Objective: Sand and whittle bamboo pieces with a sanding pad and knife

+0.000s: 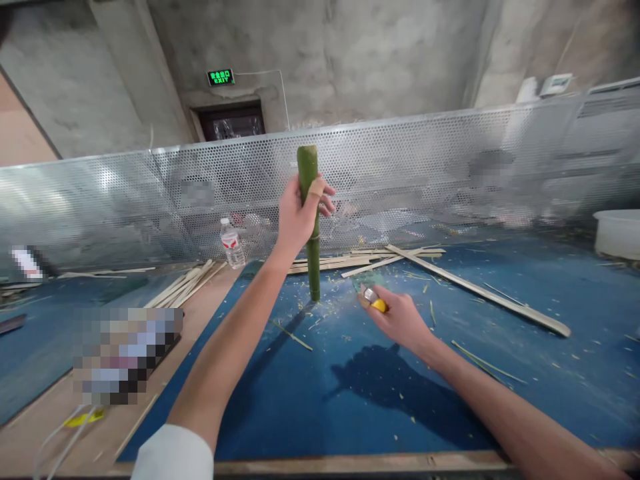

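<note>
A green bamboo piece (313, 257) stands upright, its lower end at the blue mat (300, 413). My left hand (306, 207) holds it near the top, the tube between thumb and fingers; a tan band wraps the thumb. To the right of the bamboo and apart from it, my right hand (397, 313) is closed on a small yellow tool (379, 305) with a silvery metal end. Its far tip is blurred, and the fingers hide most of its handle.
Split bamboo strips (330, 263) lie behind the bamboo, and a long strip (480, 287) reaches right. Thin shavings dot the mat. A water bottle (233, 245) stands at the back left, before a perforated metal screen (400, 167). A white tub (620, 233) sits far right.
</note>
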A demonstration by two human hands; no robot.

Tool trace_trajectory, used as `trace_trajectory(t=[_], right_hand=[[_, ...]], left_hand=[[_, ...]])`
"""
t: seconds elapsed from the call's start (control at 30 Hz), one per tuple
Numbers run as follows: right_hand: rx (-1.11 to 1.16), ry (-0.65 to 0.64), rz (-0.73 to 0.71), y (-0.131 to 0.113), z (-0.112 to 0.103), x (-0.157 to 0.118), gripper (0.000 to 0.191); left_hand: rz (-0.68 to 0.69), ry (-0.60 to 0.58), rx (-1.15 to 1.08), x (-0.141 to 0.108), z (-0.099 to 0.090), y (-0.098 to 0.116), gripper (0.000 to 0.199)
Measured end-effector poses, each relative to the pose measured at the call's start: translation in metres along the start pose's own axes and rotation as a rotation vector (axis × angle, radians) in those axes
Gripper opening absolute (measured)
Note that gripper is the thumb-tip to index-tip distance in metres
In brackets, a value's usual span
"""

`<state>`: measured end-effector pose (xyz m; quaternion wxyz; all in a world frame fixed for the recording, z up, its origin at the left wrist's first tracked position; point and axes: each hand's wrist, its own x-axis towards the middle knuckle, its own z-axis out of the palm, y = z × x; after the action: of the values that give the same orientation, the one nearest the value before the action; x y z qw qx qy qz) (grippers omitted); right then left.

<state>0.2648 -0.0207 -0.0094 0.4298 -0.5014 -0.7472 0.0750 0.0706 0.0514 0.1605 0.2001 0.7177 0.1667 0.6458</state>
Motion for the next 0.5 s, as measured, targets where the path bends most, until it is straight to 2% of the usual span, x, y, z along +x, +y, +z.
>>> trace_trajectory(t=[0.13,0.23,0.33,0.5], right_hand=[[-0.003,-0.023,-0.016,-0.001,0.002,-0.001,0.032],[-0.027,-0.024,-0.03,-0.001,0.004,-0.002,0.032],[-0.048,-0.035,-0.031,-0.001,0.005,-0.002,0.032],[-0.057,-0.058,-0.026,0.0,0.007,-0.003,0.031]], left_hand=[[-0.132,-0.037,0.011,-0.032,-0.003,-0.03,0.038],[-0.19,-0.038,-0.024,-0.044,-0.004,-0.045,0.042],[-0.248,-0.034,-0.091,-0.047,-0.004,-0.047,0.047],[-0.307,-0.096,-0.206,-0.05,-0.005,-0.039,0.056]])
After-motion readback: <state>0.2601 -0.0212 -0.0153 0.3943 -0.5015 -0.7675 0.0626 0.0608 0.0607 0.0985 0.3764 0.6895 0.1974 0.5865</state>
